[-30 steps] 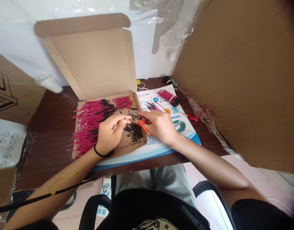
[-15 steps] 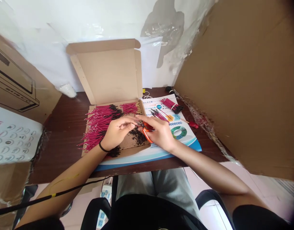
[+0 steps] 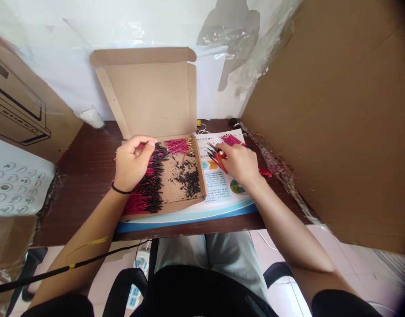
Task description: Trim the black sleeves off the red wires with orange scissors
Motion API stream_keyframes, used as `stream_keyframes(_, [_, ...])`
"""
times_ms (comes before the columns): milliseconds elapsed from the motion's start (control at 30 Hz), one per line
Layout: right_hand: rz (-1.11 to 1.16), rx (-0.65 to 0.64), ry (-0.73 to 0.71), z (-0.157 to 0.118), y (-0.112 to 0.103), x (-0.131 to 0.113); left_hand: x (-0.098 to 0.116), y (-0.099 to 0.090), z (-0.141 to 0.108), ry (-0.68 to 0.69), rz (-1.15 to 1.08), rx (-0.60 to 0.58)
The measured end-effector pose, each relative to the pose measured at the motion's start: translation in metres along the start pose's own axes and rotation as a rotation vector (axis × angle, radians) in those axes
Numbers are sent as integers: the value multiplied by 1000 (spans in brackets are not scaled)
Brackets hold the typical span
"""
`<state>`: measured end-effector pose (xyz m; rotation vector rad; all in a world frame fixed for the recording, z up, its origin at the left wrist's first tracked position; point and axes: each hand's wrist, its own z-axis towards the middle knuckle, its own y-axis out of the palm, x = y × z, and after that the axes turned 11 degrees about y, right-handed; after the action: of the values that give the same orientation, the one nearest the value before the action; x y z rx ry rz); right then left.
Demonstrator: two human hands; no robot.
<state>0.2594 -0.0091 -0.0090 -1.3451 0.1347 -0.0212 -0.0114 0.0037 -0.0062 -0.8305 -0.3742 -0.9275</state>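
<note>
My left hand [image 3: 132, 163] is closed, thumb against bent fingers, over the left part of an open cardboard box [image 3: 202, 176]. Anything it may hold is too small or hidden to make out. Below it lie rows of magenta wires [image 3: 139, 202] with black ends. My right hand [image 3: 240, 160] is wrapped round orange-handled pliers [image 3: 222, 163], their jaws pointing to the far left. Just under the pliers, a few loose wires with black ends lie on a printed sheet. Black scraps [image 3: 191, 180] are heaped in the right part of the box.
More magenta wires [image 3: 178, 147] lie at the back of the box, whose raised lid [image 3: 149, 101] leans toward the wall. A wire bundle [image 3: 231, 140] lies behind my right hand. Large cardboard [image 3: 337, 123] stands on the right, another carton [image 3: 24, 101] on the left.
My hands have moved apart from over the box. The left went left above the wire rows; the right carried the pliers right, over the printed sheet. The black scraps are now uncovered.
</note>
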Motion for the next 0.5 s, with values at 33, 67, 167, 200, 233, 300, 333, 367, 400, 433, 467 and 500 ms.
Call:
stream_keyframes(33, [-33, -11, -3, -1, 1, -1, -2, -2, 2, 26, 26, -47])
stream_keyframes(67, [-62, -21, -4, -2, 2, -2, -4, -3, 4, 58, 58, -104])
stream_keyframes(167, [-119, -44, -4, -6, 1, -6, -10, -5, 6, 198, 196, -232])
stream_keyframes(200, [-127, -46, -1, -7, 1, -7, -12, -5, 6, 252, 241, -267])
stream_keyframes(233, [-129, -42, 9, -8, 0, -8, -12, -6, 6, 297, 279, -299])
stream_keyframes(300, [-117, -31, 31, -10, -3, -10, -12, -7, 5, 344, 335, -359])
stream_keyframes(333, [-108, -31, 40, -11, -4, -10, -10, -9, 4, 346, 362, -388])
stream_keyframes(367, [-98, -36, 42, -11, -5, -11, -9, -10, 4, 339, 389, -421])
stream_keyframes(400, [-90, -44, 39, -11, -6, -12, -8, -12, 4, 331, 412, -465])
stream_keyframes(433, [-82, -51, 35, -11, -7, -12, -7, -13, 4, 327, 423, -526])
stream_keyframes(467, [-74, -55, 30, -11, -7, -13, -7, -15, 3, 328, 420, -599])
stream_keyframes(500, [-66, -55, 26, -11, -8, -13, -8, -17, 3, 332, 401, -674])
